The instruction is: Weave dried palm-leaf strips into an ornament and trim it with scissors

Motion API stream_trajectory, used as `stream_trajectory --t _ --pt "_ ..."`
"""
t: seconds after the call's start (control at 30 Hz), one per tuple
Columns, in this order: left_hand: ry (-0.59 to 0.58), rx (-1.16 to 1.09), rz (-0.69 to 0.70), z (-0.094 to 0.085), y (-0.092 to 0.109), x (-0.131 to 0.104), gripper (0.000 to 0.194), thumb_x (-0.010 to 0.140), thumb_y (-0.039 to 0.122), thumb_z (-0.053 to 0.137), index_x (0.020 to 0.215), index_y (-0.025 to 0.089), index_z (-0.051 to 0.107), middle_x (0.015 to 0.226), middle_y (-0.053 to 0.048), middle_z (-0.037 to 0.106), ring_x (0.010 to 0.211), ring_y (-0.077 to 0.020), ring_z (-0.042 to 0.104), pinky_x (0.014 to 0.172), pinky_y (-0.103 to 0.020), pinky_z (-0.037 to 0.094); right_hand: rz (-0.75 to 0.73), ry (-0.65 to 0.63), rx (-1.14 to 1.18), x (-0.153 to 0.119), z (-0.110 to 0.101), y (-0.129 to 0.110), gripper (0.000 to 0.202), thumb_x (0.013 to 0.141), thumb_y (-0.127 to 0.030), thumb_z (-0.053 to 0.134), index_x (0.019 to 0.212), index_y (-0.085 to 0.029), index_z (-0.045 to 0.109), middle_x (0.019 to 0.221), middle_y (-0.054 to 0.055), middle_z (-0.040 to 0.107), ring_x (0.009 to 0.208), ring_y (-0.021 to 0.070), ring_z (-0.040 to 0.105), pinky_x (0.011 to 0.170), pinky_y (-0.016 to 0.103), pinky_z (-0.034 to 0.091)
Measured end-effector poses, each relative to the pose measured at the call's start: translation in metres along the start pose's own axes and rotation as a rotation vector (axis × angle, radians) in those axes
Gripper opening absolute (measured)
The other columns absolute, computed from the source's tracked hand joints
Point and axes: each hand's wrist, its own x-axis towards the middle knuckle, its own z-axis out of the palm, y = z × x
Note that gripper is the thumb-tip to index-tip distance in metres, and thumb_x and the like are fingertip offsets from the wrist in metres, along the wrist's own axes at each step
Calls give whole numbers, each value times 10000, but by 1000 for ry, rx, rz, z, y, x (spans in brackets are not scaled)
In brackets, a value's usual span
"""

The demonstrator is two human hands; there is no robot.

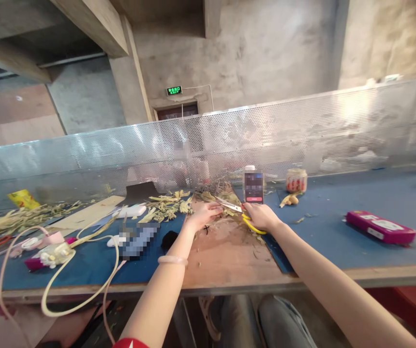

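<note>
My right hand [261,216] grips scissors [231,207] with yellow handles, blades pointing left and parted. My left hand [203,215] pinches a bit of dried plant stalk right at the blade tips, over a brown wooden board [226,253]. A pile of dried stalks and husks [218,195] lies just behind both hands. A phone [253,187] stands upright behind my right hand. A pale bangle sits on my left wrist.
A perforated metal screen [302,135] closes the far side of the blue-topped bench [338,241]. More cut husks [166,205] and stalks lie left, with cream cables [81,270] and a power strip. A pink box [380,227] and a small jar [296,180] sit right.
</note>
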Motion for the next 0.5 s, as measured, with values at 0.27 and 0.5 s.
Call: stream_trajectory --t 0.27,0.5 --pt "-43 -3 2 4 0 -1 359 617 325 733 913 158 617 879 -27 599 737 -102 541 687 -235 393 4 13 -2 -1 -2 -1 332 846 -419 382 1015 -154 489 948 117 639 841 225 606 627 260 373" --pt "-60 -28 0 9 0 -2 382 652 323 714 981 179 584 909 -28 587 738 -99 545 696 -237 414 -1 61 7 0 0 -1 351 863 -456 342 991 -160 480 909 107 648 816 227 612 605 256 355"
